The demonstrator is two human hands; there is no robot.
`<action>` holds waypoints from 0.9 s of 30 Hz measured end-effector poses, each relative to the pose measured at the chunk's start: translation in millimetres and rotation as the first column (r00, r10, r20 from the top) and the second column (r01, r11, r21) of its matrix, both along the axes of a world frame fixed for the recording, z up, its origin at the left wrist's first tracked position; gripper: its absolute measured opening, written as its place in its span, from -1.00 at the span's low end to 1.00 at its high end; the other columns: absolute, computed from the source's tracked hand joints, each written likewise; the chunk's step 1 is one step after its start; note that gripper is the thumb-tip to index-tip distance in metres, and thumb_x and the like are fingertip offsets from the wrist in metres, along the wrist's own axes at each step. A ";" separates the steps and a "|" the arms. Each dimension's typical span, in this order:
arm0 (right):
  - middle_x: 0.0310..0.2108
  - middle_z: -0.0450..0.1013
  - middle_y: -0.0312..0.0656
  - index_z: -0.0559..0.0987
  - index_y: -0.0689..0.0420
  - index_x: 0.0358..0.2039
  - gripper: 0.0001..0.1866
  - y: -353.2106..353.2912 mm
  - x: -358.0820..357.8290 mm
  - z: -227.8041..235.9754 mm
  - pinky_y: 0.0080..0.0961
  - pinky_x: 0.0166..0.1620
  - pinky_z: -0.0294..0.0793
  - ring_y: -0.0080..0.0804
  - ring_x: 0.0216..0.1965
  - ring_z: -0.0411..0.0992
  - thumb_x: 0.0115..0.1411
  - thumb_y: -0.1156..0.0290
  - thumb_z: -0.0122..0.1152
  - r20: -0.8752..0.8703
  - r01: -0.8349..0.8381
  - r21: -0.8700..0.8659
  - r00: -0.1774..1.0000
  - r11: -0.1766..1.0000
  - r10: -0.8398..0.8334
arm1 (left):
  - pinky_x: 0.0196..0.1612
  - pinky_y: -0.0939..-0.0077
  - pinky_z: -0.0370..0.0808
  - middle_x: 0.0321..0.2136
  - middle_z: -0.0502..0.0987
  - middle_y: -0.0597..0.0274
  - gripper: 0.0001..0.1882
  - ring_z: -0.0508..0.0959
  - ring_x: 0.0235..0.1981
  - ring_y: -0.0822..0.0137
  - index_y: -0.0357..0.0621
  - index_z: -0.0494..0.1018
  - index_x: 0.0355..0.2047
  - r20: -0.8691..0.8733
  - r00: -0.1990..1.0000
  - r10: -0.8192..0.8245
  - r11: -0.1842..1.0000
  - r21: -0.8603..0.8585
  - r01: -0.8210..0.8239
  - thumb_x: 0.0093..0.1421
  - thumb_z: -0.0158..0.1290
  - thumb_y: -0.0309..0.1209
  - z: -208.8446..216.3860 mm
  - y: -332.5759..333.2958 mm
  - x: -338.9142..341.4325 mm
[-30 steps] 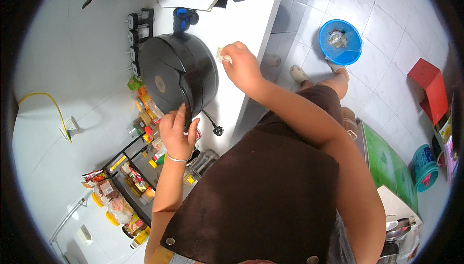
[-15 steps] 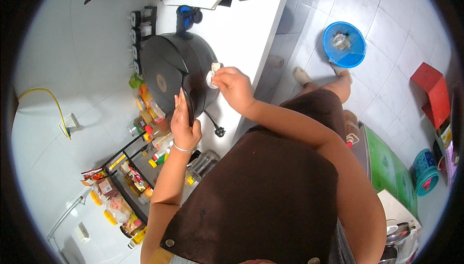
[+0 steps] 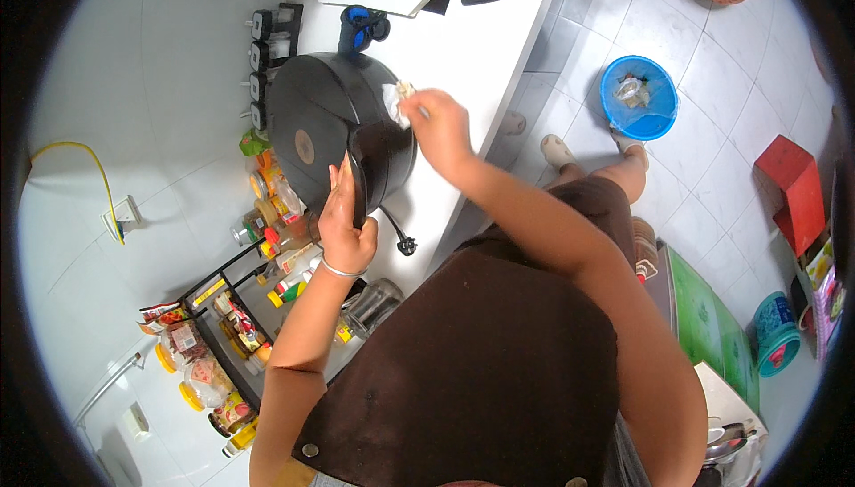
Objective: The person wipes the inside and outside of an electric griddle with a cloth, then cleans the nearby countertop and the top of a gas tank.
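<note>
— What sort of room is it?

— A kitchen. White tiled wall [image 3: 107, 113] on the left, with a yellow cable [image 3: 93, 171] running to a socket [image 3: 125, 215]. A white counter [image 3: 472, 50] stands against the wall.

— And the floor?

— Pale square floor tiles [image 3: 712, 130], evenly lit. A blue bucket [image 3: 639, 98] stands on them, with a red box [image 3: 793, 188] well apart at the right edge and a green-topped cabinet [image 3: 708, 322] lower down.

— Any storage?

— A black wire rack [image 3: 223, 309] packed with jars and packets against the wall.
</note>
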State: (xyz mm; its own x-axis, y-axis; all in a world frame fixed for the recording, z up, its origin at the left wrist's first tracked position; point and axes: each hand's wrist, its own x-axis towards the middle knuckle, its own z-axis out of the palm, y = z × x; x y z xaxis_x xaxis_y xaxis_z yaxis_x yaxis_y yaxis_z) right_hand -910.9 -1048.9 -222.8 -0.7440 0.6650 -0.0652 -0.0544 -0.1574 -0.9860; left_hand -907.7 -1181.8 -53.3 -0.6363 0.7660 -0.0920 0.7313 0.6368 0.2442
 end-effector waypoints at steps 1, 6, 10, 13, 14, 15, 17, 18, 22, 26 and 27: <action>-0.37 0.53 -0.06 0.62 0.18 -0.39 -0.93 6.6 -10.5 -1.0 -0.42 -0.24 0.50 -0.14 -0.34 0.52 0.07 0.54 0.28 -0.018 0.008 -0.036 1.000 0.999 -0.009 | 0.30 0.02 0.11 0.17 0.29 -0.30 -0.13 0.30 0.19 -0.22 -0.43 0.12 0.25 0.007 1.000 -0.008 1.000 0.021 0.008 -0.23 -0.12 -0.73 -2.1 3.5 -1.1; -0.35 0.53 -0.07 0.62 0.17 -0.41 -0.92 -17.1 29.6 9.3 -0.42 -0.22 0.51 -0.13 -0.31 0.52 0.04 0.60 0.27 -0.054 -0.017 0.062 0.998 0.998 0.020 | 0.33 -0.07 0.04 0.18 0.28 -0.27 -0.13 0.33 0.18 -0.21 -0.45 0.12 0.24 0.017 1.000 -0.004 1.000 0.030 0.004 -0.25 -0.15 -0.73 0.1 7.4 -2.0; -0.38 0.54 -0.07 0.62 0.15 -0.43 -0.96 -11.8 15.7 7.1 -0.32 -0.20 0.50 -0.09 -0.32 0.51 0.08 0.48 0.25 -0.039 0.019 -0.023 0.999 1.000 -0.020 | 0.33 -0.07 0.04 0.17 0.29 -0.26 -0.13 0.33 0.18 -0.19 -0.45 0.12 0.24 0.011 1.000 0.005 1.000 0.019 -0.005 -0.25 -0.15 -0.73 0.5 4.7 -1.0; -0.33 0.54 -0.07 0.61 0.14 -0.42 -0.92 13.4 -25.1 15.8 -0.27 -0.18 0.49 -0.07 -0.29 0.50 0.11 0.43 0.23 -0.046 0.037 -0.050 0.998 0.998 -0.040 | 0.34 -0.07 0.03 0.18 0.28 -0.26 -0.12 0.32 0.19 -0.18 -0.44 0.12 0.24 0.019 1.000 0.023 1.000 0.017 -0.024 -0.26 -0.15 -0.72 1.0 9.1 0.7; -0.32 0.53 -0.08 0.61 0.14 -0.41 -0.93 16.5 -29.0 20.4 -0.27 -0.19 0.49 -0.08 -0.29 0.50 0.11 0.44 0.23 -0.060 0.028 -0.069 0.998 0.997 -0.032 | 0.34 -0.06 0.02 0.18 0.28 -0.26 -0.12 0.31 0.20 -0.17 -0.43 0.12 0.24 0.027 0.999 0.023 0.999 0.022 -0.023 -0.26 -0.15 -0.72 0.5 9.5 -1.5; -0.32 0.52 -0.08 0.61 0.14 -0.39 -0.94 10.0 -18.8 20.0 -0.30 -0.19 0.49 -0.10 -0.29 0.50 0.10 0.48 0.24 -0.066 0.028 -0.021 0.997 0.999 -0.029 | 0.34 -0.06 0.02 0.19 0.27 -0.26 -0.12 0.30 0.21 -0.16 -0.42 0.12 0.24 0.026 1.000 0.018 1.000 0.020 -0.018 -0.26 -0.16 -0.72 0.0 9.9 -1.8; -0.31 0.51 -0.08 0.60 0.16 -0.35 -0.92 -15.6 24.9 21.1 -0.34 -0.20 0.49 -0.13 -0.29 0.50 0.09 0.54 0.24 -0.088 0.029 0.081 0.996 0.996 -0.022 | 0.34 -0.06 0.00 0.20 0.26 -0.26 -0.12 0.27 0.24 -0.15 -0.41 0.13 0.25 0.016 1.000 0.007 1.000 0.023 -0.007 -0.26 -0.16 -0.72 -0.6 12.2 -3.9; -0.32 0.51 -0.12 0.60 0.14 -0.34 -0.89 -31.1 38.5 19.2 -0.36 -0.18 0.49 -0.15 -0.29 0.50 0.08 0.57 0.25 -0.088 0.015 0.037 0.996 0.999 -0.011 | 0.34 -0.06 0.00 0.20 0.26 -0.26 -0.11 0.26 0.24 -0.14 -0.40 0.13 0.25 0.023 1.000 -0.002 1.000 0.026 0.001 -0.26 -0.16 -0.72 0.3 12.3 -4.9; -0.34 0.52 -0.13 0.60 0.15 -0.33 -0.91 -13.3 18.2 29.9 -0.41 -0.19 0.48 -0.20 -0.28 0.51 0.11 0.56 0.21 -0.074 0.004 -0.128 0.997 0.992 -0.014 | 0.35 -0.07 -0.03 0.20 0.25 -0.27 -0.10 0.24 0.26 -0.14 -0.39 0.12 0.26 0.030 1.000 0.003 1.000 0.027 -0.004 -0.26 -0.17 -0.72 0.0 7.9 -2.9; -0.31 0.53 -0.11 0.64 0.13 -0.33 -0.91 25.5 -36.3 36.6 -0.42 -0.18 0.47 -0.18 -0.27 0.51 0.14 0.47 0.22 -0.202 -0.081 -0.128 0.978 0.989 0.054 | 0.35 -0.07 -0.03 0.20 0.25 -0.30 -0.11 0.23 0.26 -0.16 -0.41 0.11 0.25 0.030 0.999 -0.017 1.000 0.025 0.016 -0.26 -0.17 -0.72 0.4 13.4 -6.3; -0.31 0.52 -0.11 0.65 0.13 -0.33 -0.90 24.3 -33.7 39.3 -0.44 -0.17 0.47 -0.20 -0.26 0.51 0.13 0.50 0.23 -0.199 -0.040 -0.047 0.980 0.998 0.029 | 0.35 -0.07 -0.03 0.19 0.24 -0.31 -0.11 0.23 0.26 -0.17 -0.42 0.11 0.25 0.029 0.999 -0.025 0.999 0.029 0.024 -0.27 -0.17 -0.72 1.0 14.0 -7.4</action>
